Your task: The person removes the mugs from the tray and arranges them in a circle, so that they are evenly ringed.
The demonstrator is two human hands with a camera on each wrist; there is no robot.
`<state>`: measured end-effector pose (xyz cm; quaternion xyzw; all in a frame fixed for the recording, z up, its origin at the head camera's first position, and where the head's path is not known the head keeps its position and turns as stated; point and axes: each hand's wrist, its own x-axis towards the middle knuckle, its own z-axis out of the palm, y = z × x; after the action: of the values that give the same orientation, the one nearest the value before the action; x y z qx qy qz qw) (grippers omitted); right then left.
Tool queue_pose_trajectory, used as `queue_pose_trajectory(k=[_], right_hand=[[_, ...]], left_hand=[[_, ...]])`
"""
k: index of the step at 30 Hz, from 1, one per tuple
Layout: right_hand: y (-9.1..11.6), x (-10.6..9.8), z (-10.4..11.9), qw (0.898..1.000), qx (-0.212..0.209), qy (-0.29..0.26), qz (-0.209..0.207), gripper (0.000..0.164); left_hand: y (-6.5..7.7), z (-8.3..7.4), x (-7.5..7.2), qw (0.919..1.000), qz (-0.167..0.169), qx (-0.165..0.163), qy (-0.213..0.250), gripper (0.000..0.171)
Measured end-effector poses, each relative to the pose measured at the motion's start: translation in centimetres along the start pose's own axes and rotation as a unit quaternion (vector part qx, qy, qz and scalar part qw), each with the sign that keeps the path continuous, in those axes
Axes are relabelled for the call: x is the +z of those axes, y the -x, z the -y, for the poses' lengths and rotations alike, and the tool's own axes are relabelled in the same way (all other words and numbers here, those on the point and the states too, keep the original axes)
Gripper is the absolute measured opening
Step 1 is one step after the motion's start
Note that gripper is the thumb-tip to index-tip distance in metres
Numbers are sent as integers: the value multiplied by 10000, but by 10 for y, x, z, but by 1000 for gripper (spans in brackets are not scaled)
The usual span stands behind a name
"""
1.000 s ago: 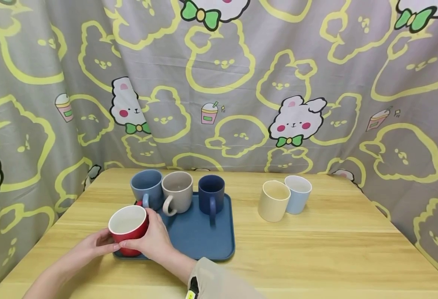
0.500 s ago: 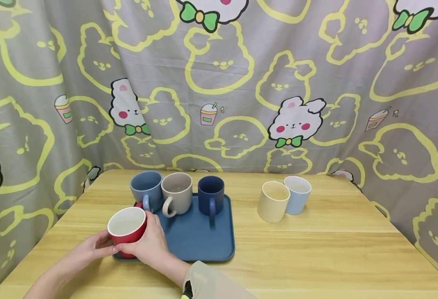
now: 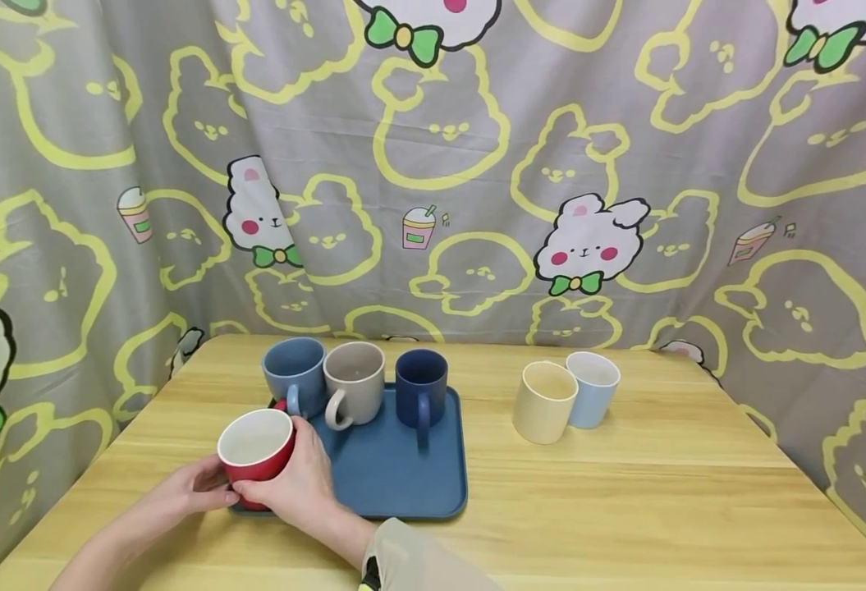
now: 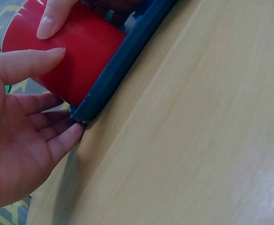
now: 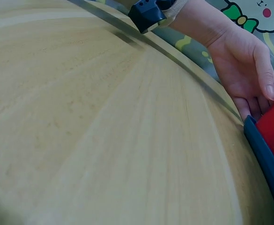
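Note:
A red mug (image 3: 258,469) with a white inside stands upright at the front left corner of a dark blue tray (image 3: 396,480). My right hand (image 3: 301,476) grips it from the right, thumb across the front. From the left, my left hand (image 3: 199,486) holds it too; in the left wrist view its thumb lies along the red wall and its fingers (image 4: 52,117) reach below, at the tray's corner. Behind the red mug on the tray are a grey-blue mug (image 3: 294,365), a beige mug (image 3: 355,377) and a navy mug (image 3: 419,386), handles facing forward.
To the right of the tray, a pale yellow cup (image 3: 543,406) and a light blue cup (image 3: 593,390) stand close together on the wooden table (image 3: 625,509). A grey curtain (image 3: 469,205) with cartoon prints hangs behind the table.
The head view has shifted slightly. Both hands stay on the red mug, which keeps its place on the tray.

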<state>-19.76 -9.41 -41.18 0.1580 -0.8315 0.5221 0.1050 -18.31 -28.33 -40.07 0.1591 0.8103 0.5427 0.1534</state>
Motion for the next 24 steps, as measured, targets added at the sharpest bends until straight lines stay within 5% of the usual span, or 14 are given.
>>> queue_pose_trajectory(k=[14,24], right_hand=[[-3,-21,-1,9954,-809,-192,485,84],[0,-50,6,9854,-1132,-931,868,80]], left_hand=[[-1,-1,-2,9998,27,-142,-144,67],[1,-3,-3,9993,-21,-221,-310,68]])
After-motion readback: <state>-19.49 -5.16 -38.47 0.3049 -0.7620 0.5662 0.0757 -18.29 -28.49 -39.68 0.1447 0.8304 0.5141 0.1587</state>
